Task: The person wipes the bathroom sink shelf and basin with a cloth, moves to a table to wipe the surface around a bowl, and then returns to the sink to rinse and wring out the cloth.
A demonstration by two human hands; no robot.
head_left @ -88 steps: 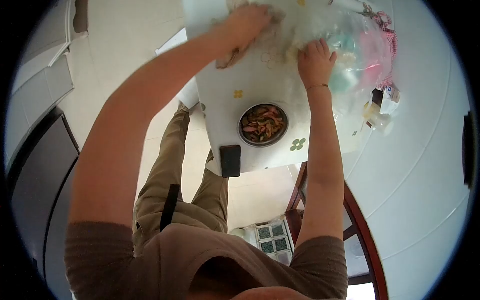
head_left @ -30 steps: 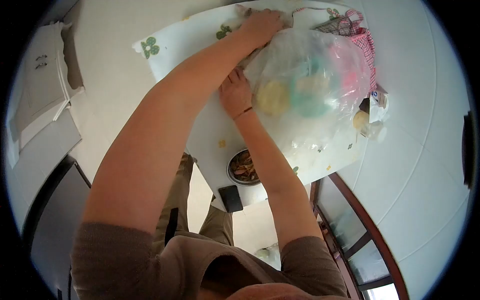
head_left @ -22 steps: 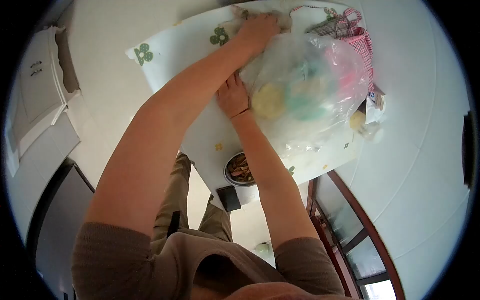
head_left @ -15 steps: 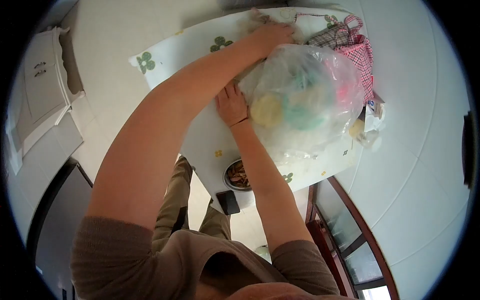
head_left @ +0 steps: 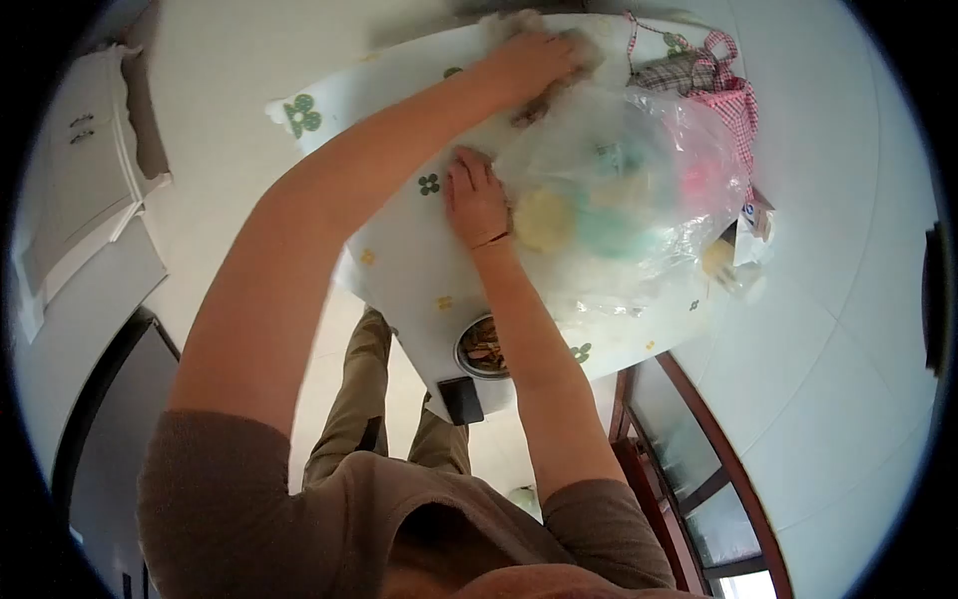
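My left hand (head_left: 537,68) is at the far side of the table, pressed over a crumpled greyish-brown cloth (head_left: 514,25); both are smeared by motion. Its fingers curl onto the cloth, parts of which stick out around them. Nearer to me, my right hand (head_left: 477,200) lies flat on the flowered tablecloth (head_left: 409,230) with fingers stretched out and nothing in them. Just to its right sits a big, cloudy clear plastic bag (head_left: 619,200), with yellow, green and pink things showing dimly through it.
A metal bowl (head_left: 481,349) of brown pieces stands at the near edge, partly behind my right forearm. By it lies a black phone (head_left: 460,400). Pink checked fabric (head_left: 733,110) and a small box (head_left: 758,215) are along the wall side. A white cabinet (head_left: 85,150) stands left.
My left hand still works on the cloth, which has shifted and spread around it. The view has moved slightly, and more tablecloth shows left of my right hand.
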